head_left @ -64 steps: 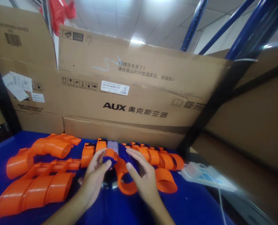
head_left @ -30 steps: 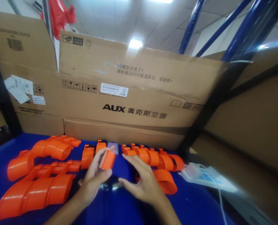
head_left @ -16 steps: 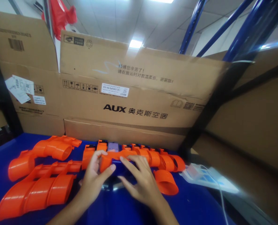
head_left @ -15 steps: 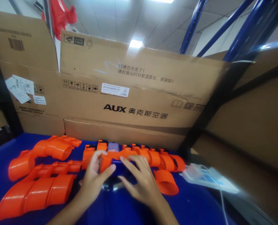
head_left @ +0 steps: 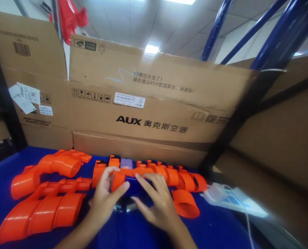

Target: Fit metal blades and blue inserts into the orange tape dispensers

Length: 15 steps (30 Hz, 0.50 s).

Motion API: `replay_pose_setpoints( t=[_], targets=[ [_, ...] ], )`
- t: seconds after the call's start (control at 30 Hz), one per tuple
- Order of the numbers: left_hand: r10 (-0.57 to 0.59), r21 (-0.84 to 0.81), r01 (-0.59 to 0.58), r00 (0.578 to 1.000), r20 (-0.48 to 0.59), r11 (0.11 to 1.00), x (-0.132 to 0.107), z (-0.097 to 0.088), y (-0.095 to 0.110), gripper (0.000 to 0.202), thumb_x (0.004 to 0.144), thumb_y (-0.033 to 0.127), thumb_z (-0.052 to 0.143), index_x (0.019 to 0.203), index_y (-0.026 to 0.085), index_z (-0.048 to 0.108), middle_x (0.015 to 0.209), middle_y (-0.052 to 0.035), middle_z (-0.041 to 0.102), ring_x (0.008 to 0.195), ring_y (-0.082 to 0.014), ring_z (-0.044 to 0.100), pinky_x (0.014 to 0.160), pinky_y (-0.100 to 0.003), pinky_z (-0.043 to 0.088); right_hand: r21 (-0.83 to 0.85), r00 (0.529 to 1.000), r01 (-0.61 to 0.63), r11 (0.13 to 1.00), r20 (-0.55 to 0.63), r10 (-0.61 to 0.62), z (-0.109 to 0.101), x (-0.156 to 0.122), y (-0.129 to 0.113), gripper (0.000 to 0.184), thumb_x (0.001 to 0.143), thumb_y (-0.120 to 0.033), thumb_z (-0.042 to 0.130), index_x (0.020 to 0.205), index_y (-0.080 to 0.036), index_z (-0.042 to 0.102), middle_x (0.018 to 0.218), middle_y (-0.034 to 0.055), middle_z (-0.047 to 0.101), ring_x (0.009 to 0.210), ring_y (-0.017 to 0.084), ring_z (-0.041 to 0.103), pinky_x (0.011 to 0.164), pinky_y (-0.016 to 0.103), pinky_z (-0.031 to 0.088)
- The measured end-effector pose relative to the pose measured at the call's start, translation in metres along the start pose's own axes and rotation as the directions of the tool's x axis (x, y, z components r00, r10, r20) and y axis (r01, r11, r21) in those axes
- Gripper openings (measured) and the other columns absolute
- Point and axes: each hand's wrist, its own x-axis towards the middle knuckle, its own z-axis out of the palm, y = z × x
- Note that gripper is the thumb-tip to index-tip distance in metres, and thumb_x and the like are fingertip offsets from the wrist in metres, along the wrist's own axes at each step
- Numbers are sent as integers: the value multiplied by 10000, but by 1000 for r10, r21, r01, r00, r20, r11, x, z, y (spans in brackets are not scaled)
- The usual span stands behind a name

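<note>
My left hand (head_left: 104,199) grips the left end of a small orange plastic piece (head_left: 119,178), thumb under it and fingers over the top. My right hand (head_left: 155,204) lies beside it with fingers spread, its fingertips pressing on the same piece where it meets a row of linked orange ring segments (head_left: 174,174). A phone (head_left: 126,162) stands just behind the piece. A loose orange cone-shaped ring (head_left: 185,204) lies to the right of my right hand. A round dark metallic object (head_left: 125,206) sits between my hands on the blue table (head_left: 216,228).
Large orange curved duct parts (head_left: 39,211) and another one (head_left: 50,166) lie at the left. Cardboard boxes marked AUX (head_left: 148,103) wall off the back. A clear plastic packet with a white cable (head_left: 229,200) lies at the right. Blue shelving posts (head_left: 270,38) rise at the upper right.
The left hand brought the small orange piece down from mid-air to the row of ring segments. The right hand moved forward onto it, and both hands have stayed there since.
</note>
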Motion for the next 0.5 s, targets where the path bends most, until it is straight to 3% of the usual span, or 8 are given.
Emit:
replay_pose_setpoints(
  t=[0.13, 0.2, 0.3, 0.4, 0.47, 0.5],
  targets=[
    [-40, -83, 46, 996, 75, 995, -5, 3, 1, 658, 784, 320, 800, 1379, 305, 518, 1381, -81, 636, 1251, -282, 600, 1048, -386, 471, 182, 980, -178, 967, -58, 192, 1, 1, -4, 636, 842, -263, 748, 1436, -267, 521, 1308, 120, 627, 1205, 321, 601, 1034, 521, 494],
    [-48, -59, 60, 982, 183, 996, -9, 3, -1, 711, 792, 327, 793, 1436, 289, 492, 1404, -117, 625, 1239, -310, 608, 1046, -430, 475, 375, 930, -303, 876, -84, 358, 4, 2, -3, 579, 877, -306, 715, 1423, -263, 528, 1371, 118, 610, 1260, 322, 582, 1075, 521, 470],
    [-5, 111, -31, 952, 306, 993, -14, 3, -3, 721, 783, 320, 802, 1440, 321, 506, 1492, -111, 546, 1324, -340, 532, 1081, -483, 443, 694, 802, -400, 598, -50, 595, 15, 2, 2, 467, 939, -388, 632, 1383, -262, 557, 1406, 97, 608, 1316, 314, 553, 1118, 529, 432],
    [71, 279, -170, 941, 332, 945, -17, 3, -4, 729, 793, 314, 792, 1451, 362, 483, 1548, -84, 471, 1405, -339, 437, 1137, -514, 379, 867, 674, -393, 306, 45, 737, 28, 1, 5, 430, 945, -453, 610, 1337, -279, 591, 1398, 64, 624, 1328, 306, 548, 1122, 531, 429],
    [126, 342, -233, 943, 307, 910, -16, 3, -4, 713, 795, 317, 788, 1442, 360, 492, 1541, -85, 467, 1422, -341, 412, 1156, -526, 351, 910, 635, -378, 169, 122, 763, 36, 0, 3, 431, 952, -474, 593, 1345, -298, 584, 1416, 46, 612, 1328, 297, 551, 1098, 524, 458],
    [150, 358, -248, 948, 280, 900, -15, 2, -4, 711, 794, 318, 788, 1440, 360, 494, 1537, -86, 468, 1424, -344, 407, 1159, -529, 345, 916, 645, -374, 146, 143, 751, 39, 0, 1, 439, 962, -489, 572, 1360, -302, 574, 1420, 46, 609, 1327, 294, 553, 1082, 523, 474]
  ],
)
